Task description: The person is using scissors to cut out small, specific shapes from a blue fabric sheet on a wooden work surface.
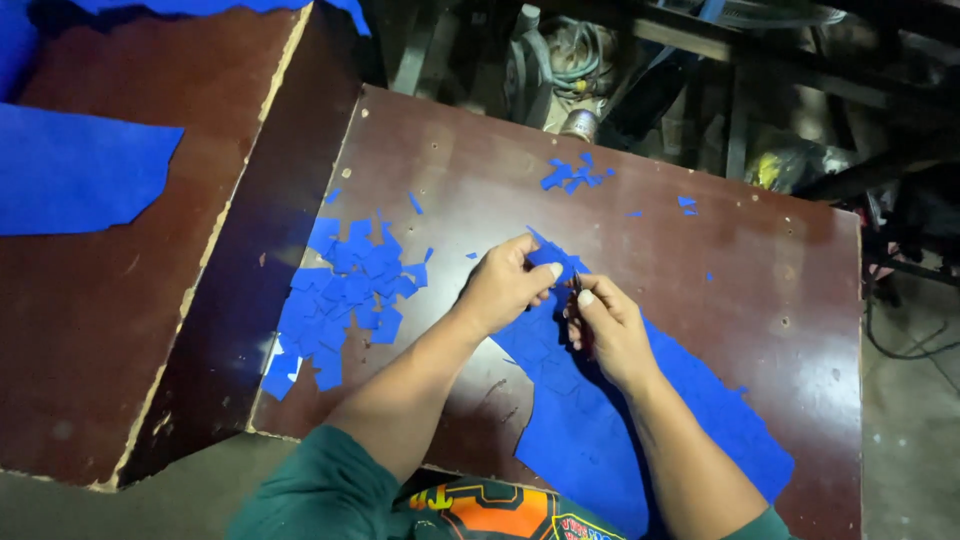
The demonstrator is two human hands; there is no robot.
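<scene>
A: Well, surfaces?
B: I log two brown tables (620,180), butted; clutter in the dark behind.
A: Blue stock?
B: One long sheet (600,420) under my hands, one sheet (70,170) left, one heap of cut pieces (345,290).
A: Hands?
B: Left hand (503,285) pinches the sheet's tip; right hand (600,325) grips a small tool (577,284).

Single head-worn view, steeply downward, close over the brown table (700,260).

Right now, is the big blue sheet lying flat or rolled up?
Mostly flat: the big blue sheet lies spread on the table; the left hand pinches its far end.
</scene>
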